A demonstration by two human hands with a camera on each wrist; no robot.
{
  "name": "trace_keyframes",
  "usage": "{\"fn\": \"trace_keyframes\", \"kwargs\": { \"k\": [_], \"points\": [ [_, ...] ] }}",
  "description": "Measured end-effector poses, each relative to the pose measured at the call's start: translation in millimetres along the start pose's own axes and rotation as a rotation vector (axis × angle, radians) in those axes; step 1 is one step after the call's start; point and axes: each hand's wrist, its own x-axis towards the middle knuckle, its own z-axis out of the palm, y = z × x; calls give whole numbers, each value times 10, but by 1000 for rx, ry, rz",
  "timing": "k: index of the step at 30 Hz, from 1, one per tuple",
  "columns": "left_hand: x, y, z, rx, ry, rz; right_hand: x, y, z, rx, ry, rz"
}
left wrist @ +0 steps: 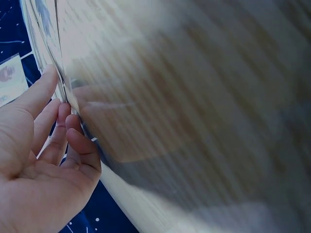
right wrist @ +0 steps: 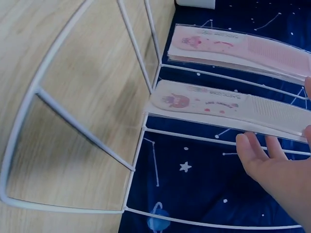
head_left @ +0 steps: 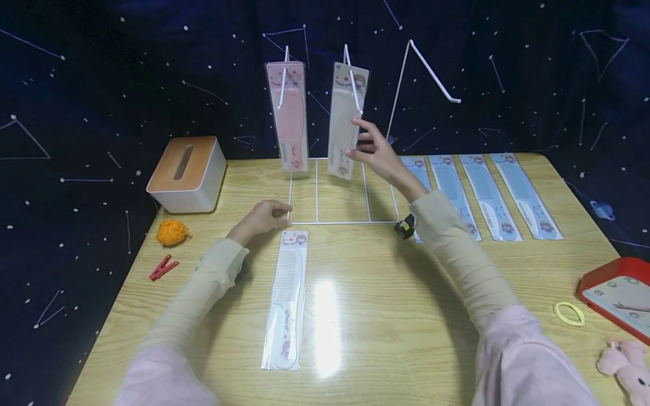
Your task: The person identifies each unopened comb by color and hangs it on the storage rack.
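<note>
In the head view, a white packaged comb [head_left: 345,129] hangs tilted on the middle hook of a white wire rack [head_left: 345,223]. My right hand [head_left: 378,155] is at its right edge, fingers loosely bent and fingertips right at the clear sleeve. The right wrist view shows the same white comb [right wrist: 204,104] with my right hand [right wrist: 279,167] beside it. At the rack's front left corner, my left hand [head_left: 261,220] pinches the base wire between thumb and fingers. The left wrist view has my left hand [left wrist: 53,145] close against the tabletop. A pink packaged comb [head_left: 291,121] hangs on the left hook.
Another white packaged comb [head_left: 288,299] lies in front of the rack. Several blue packaged combs [head_left: 490,197] lie at right, near a small black object [head_left: 405,226]. A tissue box [head_left: 188,175], orange yarn [head_left: 172,232] and red clothespin [head_left: 163,268] sit left; a red clock [head_left: 619,293] right.
</note>
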Motion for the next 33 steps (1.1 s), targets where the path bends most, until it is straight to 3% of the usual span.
{"fn": "trace_keyframes", "kwargs": {
  "k": [6,12,20,25,33],
  "points": [
    [19,1,16,4,6,-4,-118,78,25,-72,43,47],
    [12,14,31,6,5,-21,-411,136,132,-101,45,45],
    [2,-2,41,-1,9,-19,-863,318,399,-124,-116,115],
    [-10,5,24,14,9,-10,-1098,385,595,-178,-275,185],
    [-1,15,11,18,14,-12,-1228,394,976,-294,-544,148]
  ]
}}
